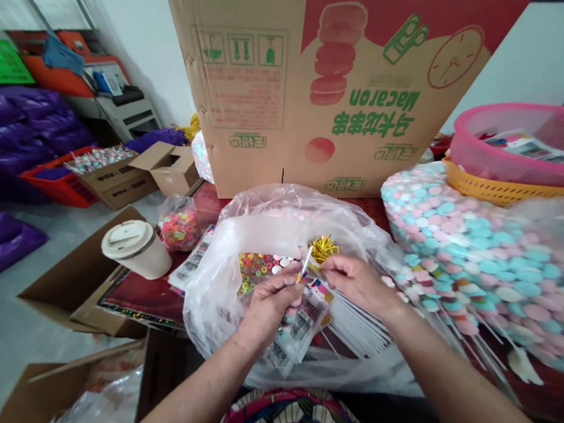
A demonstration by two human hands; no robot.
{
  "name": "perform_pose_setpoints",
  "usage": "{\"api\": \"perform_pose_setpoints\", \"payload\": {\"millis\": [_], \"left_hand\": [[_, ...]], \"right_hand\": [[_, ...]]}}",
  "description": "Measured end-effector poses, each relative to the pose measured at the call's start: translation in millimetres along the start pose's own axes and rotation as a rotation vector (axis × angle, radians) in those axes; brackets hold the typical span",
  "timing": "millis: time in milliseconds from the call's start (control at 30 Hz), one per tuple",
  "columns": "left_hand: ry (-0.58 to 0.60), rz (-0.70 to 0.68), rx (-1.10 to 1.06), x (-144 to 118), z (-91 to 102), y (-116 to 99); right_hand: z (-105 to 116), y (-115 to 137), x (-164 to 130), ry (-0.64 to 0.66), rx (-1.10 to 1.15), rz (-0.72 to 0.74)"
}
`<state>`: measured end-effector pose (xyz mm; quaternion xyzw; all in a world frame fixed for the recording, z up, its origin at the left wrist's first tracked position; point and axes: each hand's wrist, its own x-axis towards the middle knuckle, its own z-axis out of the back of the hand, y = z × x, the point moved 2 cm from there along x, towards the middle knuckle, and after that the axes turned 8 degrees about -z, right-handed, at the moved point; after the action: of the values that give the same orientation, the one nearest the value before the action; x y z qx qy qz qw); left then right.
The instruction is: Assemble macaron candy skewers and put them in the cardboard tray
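Observation:
My left hand [269,298] grips a small clear packet of coloured candies [301,320] together with a white stick [305,264] that points up. My right hand [355,282] pinches a gold twist tie [324,248] at the top of that stick. Both hands work over a crumpled clear plastic bag [235,280] that holds more coloured candy packets [259,264]. A fan of white sticks [365,329] lies just under my right wrist.
A large upside-down Macaron carton [324,82] stands behind. A big bag of pink and blue lollipops [487,258] lies right, under pink [531,162] and yellow [513,192] baskets. A lidded paper cup [136,249] and a small candy bag [179,226] sit left. Open cardboard boxes [120,176] stand on the floor.

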<state>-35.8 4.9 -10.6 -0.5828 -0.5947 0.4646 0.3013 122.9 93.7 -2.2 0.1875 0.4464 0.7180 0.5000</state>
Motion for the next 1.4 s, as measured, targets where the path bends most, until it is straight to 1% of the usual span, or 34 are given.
{"api": "perform_pose_setpoints", "payload": {"millis": [67, 133, 167, 233, 300, 367, 433, 500, 533, 633, 667, 700, 767, 833, 900, 1000, 1067, 1167, 1200, 1267, 1333, 1400], "left_hand": [[0.043, -0.045, -0.038, 5, -8.5, -3], [0.004, -0.054, -0.079, 10, -12.3, -2], [-0.033, -0.049, -0.102, 11, -12.6, -1], [-0.086, -0.031, -0.137, 13, -11.4, 4], [-0.11, -0.004, -0.14, 12, -8.6, 8], [-0.126, 0.044, -0.112, 9, -4.6, 13], [-0.143, 0.073, -0.074, 7, -0.2, 16], [-0.153, 0.069, -0.054, 6, 3.2, 17], [-0.153, 0.058, -0.053, 6, 4.1, 16], [-0.129, 0.054, -0.053, 7, 2.1, 14], [-0.116, 0.051, -0.06, 7, 0.0, 13], [-0.094, 0.044, -0.073, 6, -2.7, 12], [-0.02, 0.035, -0.101, 5, -8.8, 10], [0.038, 0.032, -0.129, 3, -13.2, 11], [0.02, 0.039, -0.153, 3, -13.9, 12], [-0.052, 0.049, -0.174, 4, -10.6, 12], [-0.07, 0.063, -0.153, 4, -8.5, 12], [-0.082, 0.108, -0.053, 5, -7.7, 13], [-0.071, 0.12, -0.014, 5, -8.7, 14], [-0.043, 0.122, 0.039, 5, -12.1, 18], [-0.015, 0.113, 0.064, 5, -15.9, 22], [0.009, 0.126, 0.092, 3, -18.1, 28]], "right_hand": [[-14, 3, -11, -0.009, 0.09, 0.011], [-16, 2, -9, -0.12, 0.081, -0.002], [-11, -1, -3, -0.202, 0.039, -0.001], [7, -7, 16, -0.344, -0.059, -0.01], [27, -15, 37, -0.415, -0.115, -0.032], [41, -22, 50, -0.44, -0.13, -0.033], [44, -24, 49, -0.44, -0.135, -0.013], [35, -24, 35, -0.411, -0.132, 0.01], [28, -22, 25, -0.376, -0.113, 0.02], [-1, -15, -7, -0.203, 0.034, 0.031], [-11, -13, -16, -0.16, 0.093, 0.03], [-19, -10, -23, -0.144, 0.14, 0.033], [-33, -5, -33, -0.18, 0.171, 0.068], [-43, -2, -38, -0.218, 0.171, 0.135], [-49, -2, -41, -0.208, 0.188, 0.149], [-50, -9, -45, -0.134, 0.208, 0.041], [-44, -14, -50, -0.152, 0.214, 0.007], [-28, -13, -60, -0.307, 0.27, 0.041], [-25, -10, -63, -0.324, 0.279, 0.065], [-26, -2, -65, -0.292, 0.263, 0.135], [-33, 4, -64, -0.249, 0.254, 0.189], [-43, 3, -61, -0.209, 0.302, 0.162]]}}
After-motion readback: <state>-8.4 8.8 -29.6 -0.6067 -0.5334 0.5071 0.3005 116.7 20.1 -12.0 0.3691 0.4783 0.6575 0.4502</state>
